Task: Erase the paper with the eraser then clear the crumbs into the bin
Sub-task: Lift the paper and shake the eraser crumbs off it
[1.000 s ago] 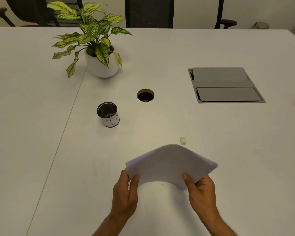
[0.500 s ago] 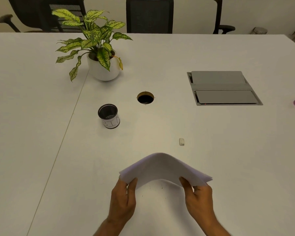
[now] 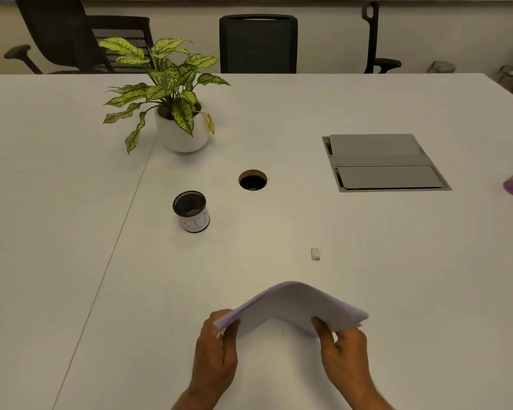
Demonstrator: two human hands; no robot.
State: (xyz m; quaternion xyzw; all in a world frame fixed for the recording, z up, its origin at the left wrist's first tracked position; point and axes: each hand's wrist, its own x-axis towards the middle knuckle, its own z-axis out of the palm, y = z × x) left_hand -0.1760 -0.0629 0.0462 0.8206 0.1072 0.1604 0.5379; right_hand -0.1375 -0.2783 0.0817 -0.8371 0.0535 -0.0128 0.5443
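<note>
1. Left hand (image 3: 216, 353) pinches the near-left corner of the paper (image 3: 293, 306), thumb on the underside, fingers behind the edge. Right hand (image 3: 342, 355) pinches the near-right edge the same way.
2. The paper is lifted off the table (image 3: 71, 261) and bowed up into an arch between the hands. It sits nearer the person and lower than a second ago, and the hands have drawn in with it.
3. A few dark specks (image 3: 283, 332) lie on the table under the arch. Probably crumbs, too small to be sure.
4. Eraser (image 3: 315, 253) lies alone on the table beyond the paper, slightly right, untouched and in the same spot as before.
5. Bin (image 3: 191, 211), a small black cup with a white label, stands farther out to the left, well apart from the paper. Something dark is inside; can't tell what.
6. Beyond it: cable hole (image 3: 253, 180), grey flap panel (image 3: 382, 162) on the right, potted plant (image 3: 172, 96) at back left.
7. Read: rubbing looks finished and this is the crumb stage. With the paper pulled toward the person rather than toward the bin, the dump isn't underway yet.
</note>
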